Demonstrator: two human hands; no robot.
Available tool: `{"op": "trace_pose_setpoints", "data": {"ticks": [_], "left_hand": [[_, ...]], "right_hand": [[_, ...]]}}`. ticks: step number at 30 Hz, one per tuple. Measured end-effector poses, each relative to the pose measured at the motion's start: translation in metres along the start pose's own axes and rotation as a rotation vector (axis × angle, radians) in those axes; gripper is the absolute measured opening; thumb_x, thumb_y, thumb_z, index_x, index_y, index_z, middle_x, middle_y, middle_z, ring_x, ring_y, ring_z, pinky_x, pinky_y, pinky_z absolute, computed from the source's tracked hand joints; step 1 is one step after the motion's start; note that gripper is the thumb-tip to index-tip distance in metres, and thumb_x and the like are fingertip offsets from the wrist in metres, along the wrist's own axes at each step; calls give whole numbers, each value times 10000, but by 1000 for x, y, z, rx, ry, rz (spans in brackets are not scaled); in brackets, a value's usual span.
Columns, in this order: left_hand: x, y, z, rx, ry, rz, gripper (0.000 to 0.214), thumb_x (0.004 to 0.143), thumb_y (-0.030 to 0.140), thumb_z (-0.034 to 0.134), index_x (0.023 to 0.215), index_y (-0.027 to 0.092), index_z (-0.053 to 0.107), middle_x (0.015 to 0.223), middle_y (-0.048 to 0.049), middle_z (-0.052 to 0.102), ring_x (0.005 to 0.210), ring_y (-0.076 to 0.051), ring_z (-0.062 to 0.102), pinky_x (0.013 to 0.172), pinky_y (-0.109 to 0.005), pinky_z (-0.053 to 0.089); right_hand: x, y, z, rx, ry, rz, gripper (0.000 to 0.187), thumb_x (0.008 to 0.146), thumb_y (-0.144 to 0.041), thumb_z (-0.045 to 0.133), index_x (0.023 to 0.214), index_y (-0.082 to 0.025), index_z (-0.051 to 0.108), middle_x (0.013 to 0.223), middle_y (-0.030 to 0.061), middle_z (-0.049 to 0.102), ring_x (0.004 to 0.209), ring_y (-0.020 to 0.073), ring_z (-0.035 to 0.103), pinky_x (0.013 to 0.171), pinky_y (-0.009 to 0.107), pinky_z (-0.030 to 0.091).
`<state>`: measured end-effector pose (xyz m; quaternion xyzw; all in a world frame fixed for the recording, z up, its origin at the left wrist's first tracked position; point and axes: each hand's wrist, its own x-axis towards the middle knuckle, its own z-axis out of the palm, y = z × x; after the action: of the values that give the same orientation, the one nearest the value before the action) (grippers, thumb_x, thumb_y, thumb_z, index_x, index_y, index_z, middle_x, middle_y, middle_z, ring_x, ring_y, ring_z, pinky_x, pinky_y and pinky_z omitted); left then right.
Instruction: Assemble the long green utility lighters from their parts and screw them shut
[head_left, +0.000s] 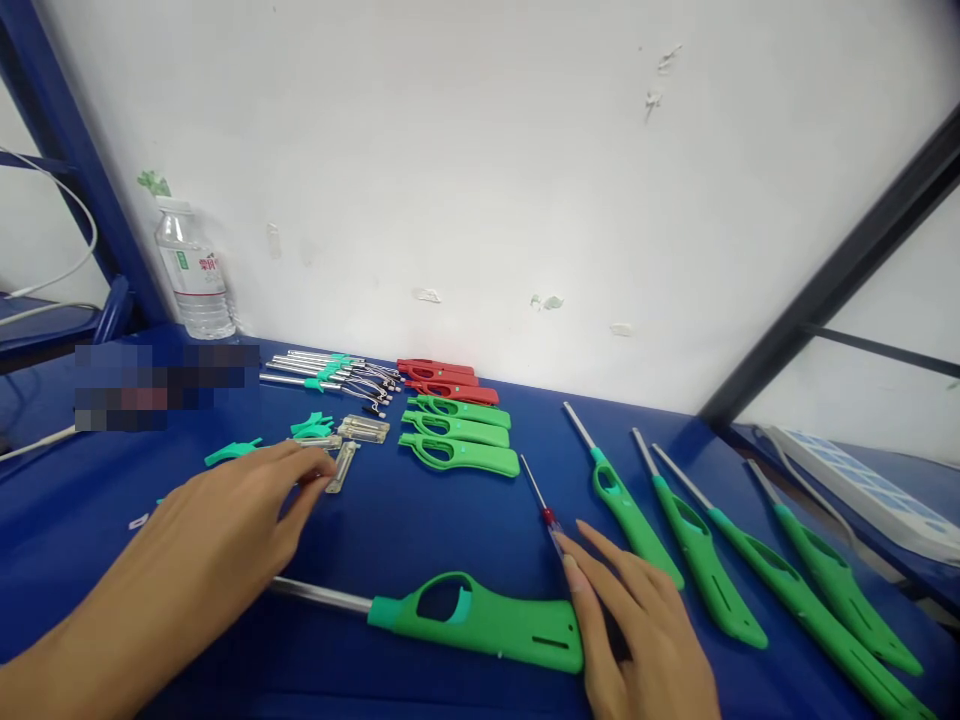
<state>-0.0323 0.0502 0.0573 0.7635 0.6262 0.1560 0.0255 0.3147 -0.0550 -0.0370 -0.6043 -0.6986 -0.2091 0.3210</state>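
My left hand (240, 510) is closed in a pinch beside several small clear plastic tanks (364, 429) and teal trigger parts (311, 426). Its fingertips are close to one clear tank, and anything between them is hidden. My right hand (637, 630) has its thumb and fingers on the clear handle of a screwdriver (550, 517), whose metal shaft points away from me. Between my hands lies a green long-nosed gas lighter (487, 620), its metal tube to the left, partly behind my left hand.
Several assembled green lighters (697, 560) lie at the right. Further back are green shells (461, 455), red shells (450, 380) and metal tubes with wires (322, 370). A water bottle (193, 280) stands by the wall. A power strip (870, 490) is at far right.
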Motion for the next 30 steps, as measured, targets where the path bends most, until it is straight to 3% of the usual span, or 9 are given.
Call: {"op": "trace_pose_setpoints", "data": {"ticks": [3, 11, 15, 20, 26, 30], "left_hand": [[5, -6, -12, 119, -166, -65, 453, 1099, 290, 354, 1152, 255, 803, 1308, -112, 851, 1216, -433, 787, 1013, -581, 580], [8, -9, -9, 204, -188, -117, 390, 1131, 239, 421, 1170, 232, 809, 1270, -123, 857, 1187, -426, 797, 935, -515, 574], [15, -13, -2, 218, -167, -105, 353, 1126, 262, 471, 1138, 252, 824, 1220, -103, 867, 1144, -413, 805, 867, -466, 552], [14, -17, 9, 202, -90, -25, 332, 1095, 238, 500, 1012, 253, 821, 1116, -73, 864, 1023, -352, 811, 766, -380, 496], [8, -15, 11, 142, 10, 57, 457, 1142, 208, 349, 944, 223, 761, 1033, -91, 819, 944, -323, 801, 762, -360, 496], [9, -20, 10, 68, 32, 56, 371, 1066, 179, 416, 949, 205, 767, 1011, -105, 808, 902, -349, 798, 743, -367, 509]], "right_hand": [[-1, 4, 2, 37, -60, -10, 368, 1188, -387, 556, 1378, -289, 856, 1383, 37, 853, 1189, 296, 829, 938, 400, 717], [-3, 1, 4, 87, -8, 40, 331, 1171, -411, 601, 1253, -292, 898, 1228, 34, 902, 1066, 274, 868, 887, 366, 728], [-3, -1, 4, 92, 17, 129, 362, 1167, -464, 597, 1148, -285, 911, 1171, 52, 907, 1044, 290, 867, 896, 383, 713], [-2, -3, 2, 112, 26, 117, 340, 1152, -469, 628, 1128, -273, 905, 1141, 59, 909, 1005, 282, 871, 882, 360, 697], [-1, -23, 1, 120, 91, 366, 513, 1194, -584, 479, 1163, -273, 886, 1132, 57, 907, 984, 282, 879, 837, 362, 680], [6, -31, -12, 115, 167, 400, 409, 1179, -527, 543, 1176, -273, 863, 1071, 44, 909, 896, 277, 884, 859, 364, 672]]}}
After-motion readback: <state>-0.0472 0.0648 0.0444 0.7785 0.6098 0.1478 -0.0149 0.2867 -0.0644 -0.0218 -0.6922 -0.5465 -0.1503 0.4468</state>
